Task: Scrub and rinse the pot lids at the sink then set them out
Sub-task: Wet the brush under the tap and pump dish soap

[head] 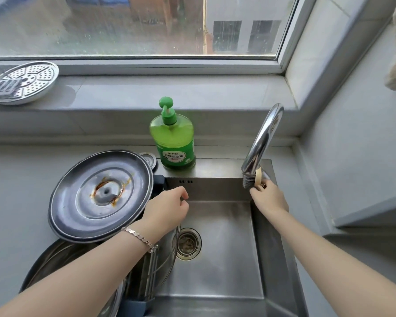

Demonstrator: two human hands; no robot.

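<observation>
right hand (269,199) pinches the brush (250,180) handle by the tap (263,138). left hand (167,211) hangs loose, holding nothing. stained lid (101,195) sits just left of it. i'd get a fuller grip on the brush before scrubbing.

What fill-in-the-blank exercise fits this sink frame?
The soap bottle is ____ in colour.
The right hand grips the brush at the foot of the ____.
The stained lid lies to the ____ of the sink.
Missing words: green; faucet; left.
</observation>
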